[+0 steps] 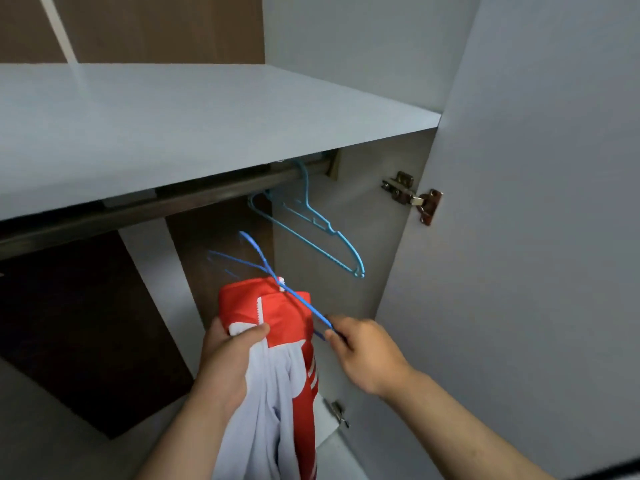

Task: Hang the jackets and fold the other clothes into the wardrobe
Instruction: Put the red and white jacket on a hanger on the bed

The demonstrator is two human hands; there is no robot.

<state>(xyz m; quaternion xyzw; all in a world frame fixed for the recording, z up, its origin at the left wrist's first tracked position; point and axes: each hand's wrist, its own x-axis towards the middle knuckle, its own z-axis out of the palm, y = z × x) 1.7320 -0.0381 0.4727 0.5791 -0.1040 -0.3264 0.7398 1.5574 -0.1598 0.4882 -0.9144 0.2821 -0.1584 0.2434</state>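
Lower centre, the left hand [227, 356] grips the jacket [280, 320] by its bunched collar, the right hand [365, 353] pinches the hanger [304, 304] end; best open the neck first, then slide that end into a shoulder.

Red-and-white jacket [277, 317] bunched up, blue hanger [306, 307] slanted across its top; teal hanger [313, 220] hooked on wardrobe rail [207, 188].

Single head-worn view, close, facing forward into the wardrobe [519, 237]; tilted down past the shelf [173, 133] edge.
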